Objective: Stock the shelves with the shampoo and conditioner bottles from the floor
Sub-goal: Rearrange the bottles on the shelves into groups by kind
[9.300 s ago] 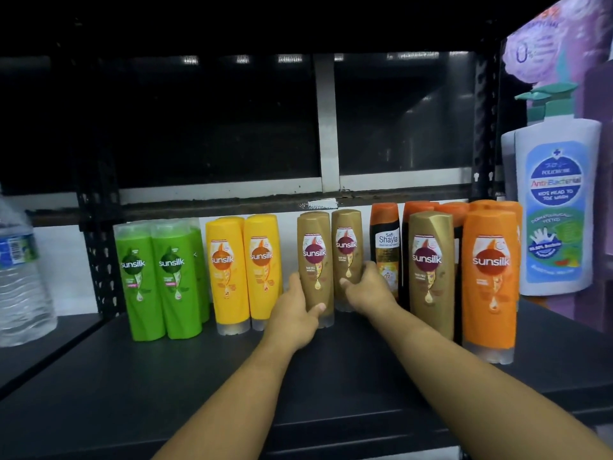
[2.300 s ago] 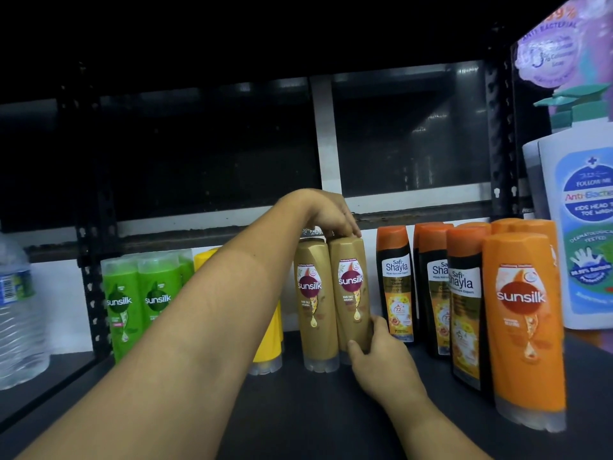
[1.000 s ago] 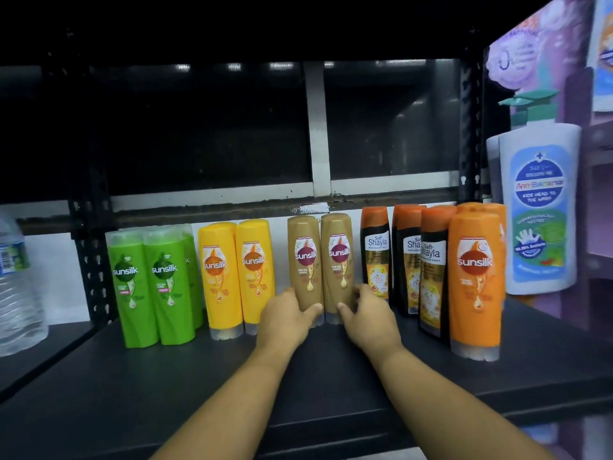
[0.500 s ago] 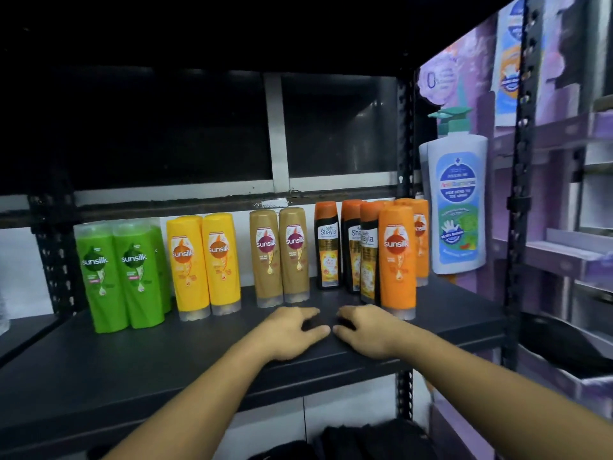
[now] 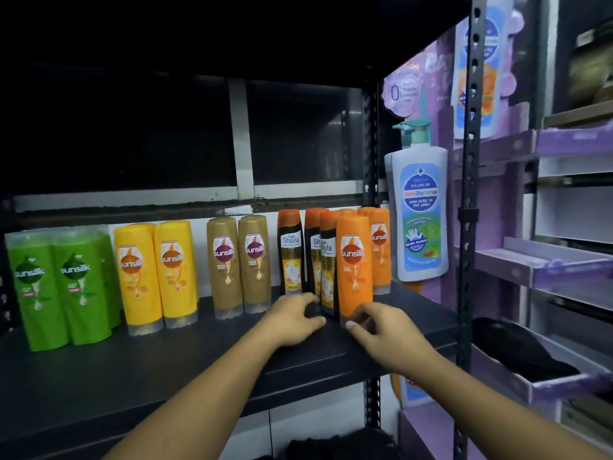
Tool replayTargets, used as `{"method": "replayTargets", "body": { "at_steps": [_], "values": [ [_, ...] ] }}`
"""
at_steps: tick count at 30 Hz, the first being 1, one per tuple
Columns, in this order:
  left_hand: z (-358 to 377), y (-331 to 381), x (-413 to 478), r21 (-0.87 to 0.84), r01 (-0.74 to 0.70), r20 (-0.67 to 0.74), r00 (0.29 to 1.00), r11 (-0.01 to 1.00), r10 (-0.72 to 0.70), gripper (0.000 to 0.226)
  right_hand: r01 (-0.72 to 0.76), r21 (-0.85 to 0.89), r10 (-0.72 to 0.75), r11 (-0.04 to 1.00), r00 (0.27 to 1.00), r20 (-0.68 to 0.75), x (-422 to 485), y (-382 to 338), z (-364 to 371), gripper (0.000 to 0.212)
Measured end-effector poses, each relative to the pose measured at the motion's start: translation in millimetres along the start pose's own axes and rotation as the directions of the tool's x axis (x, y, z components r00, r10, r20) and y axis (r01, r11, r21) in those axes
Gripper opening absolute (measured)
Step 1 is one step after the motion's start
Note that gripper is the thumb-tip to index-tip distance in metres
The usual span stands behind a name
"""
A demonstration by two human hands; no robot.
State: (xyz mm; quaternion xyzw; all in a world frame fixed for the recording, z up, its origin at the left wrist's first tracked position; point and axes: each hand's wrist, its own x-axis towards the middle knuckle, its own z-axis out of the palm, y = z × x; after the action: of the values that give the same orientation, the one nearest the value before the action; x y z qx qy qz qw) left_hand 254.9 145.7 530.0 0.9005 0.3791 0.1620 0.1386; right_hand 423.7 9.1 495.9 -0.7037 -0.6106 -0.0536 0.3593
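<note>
Shampoo bottles, upright in green, yellow, brown, black and orange rows on the shelf; stocking looks nearly done, floor unseen; my left hand curls low at a black bottle, my right hand at the front orange bottle, grip unclear.

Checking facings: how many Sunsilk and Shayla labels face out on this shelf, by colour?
Green Sunsilk: 2
Yellow Sunsilk: 2
Gold Sunsilk: 2
Orange Sunsilk: 2
Black Shayla: 3
Total: 11, not counting bottles hidden behind.
</note>
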Motion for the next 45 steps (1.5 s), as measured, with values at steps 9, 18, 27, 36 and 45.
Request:
{"method": "replayTargets", "body": {
  "at_steps": [9, 18, 27, 36, 45],
  "values": [
    [5.9, 7.9, 52.5, -0.589, 0.01, -0.051, 0.997, 0.808, -0.049, 0.068, -0.16, 0.398, 0.2, 0.903, 0.978, -0.06, 32.0, 13.6, 4.1, 0.086],
    [35.2, 2.8, 56.9, -0.565, -0.057, -0.108, 0.994, 0.823, -0.005, 0.062, -0.215, 0.363, 0.273, 0.907, 0.955, -0.116, 33.6, 20.9, 15.7, 0.063],
    [19.7, -10.6, 43.1, -0.372, -0.008, -0.171, 0.984, 0.928, -0.06, 0.058, -0.403, 0.235, 0.414, 0.885, 0.91, 0.003, 68.7, 35.2, 2.0, 0.072],
    [-1.9, -34.9, 26.9, -0.291, 0.092, -0.306, 0.934, 0.952, -0.184, 0.053, -0.355, 0.183, 0.399, 0.917, 0.845, -0.357, 75.1, 31.0, 12.8, 0.066],
    [-1.6, -28.6, 48.5, -0.209, 0.182, -0.364, 0.897, 0.961, -0.249, 0.061, -0.184, 0.26, 0.216, 0.948, 0.971, -0.099, 122.6, -9.2, 65.5, 0.062]
  ]
}}
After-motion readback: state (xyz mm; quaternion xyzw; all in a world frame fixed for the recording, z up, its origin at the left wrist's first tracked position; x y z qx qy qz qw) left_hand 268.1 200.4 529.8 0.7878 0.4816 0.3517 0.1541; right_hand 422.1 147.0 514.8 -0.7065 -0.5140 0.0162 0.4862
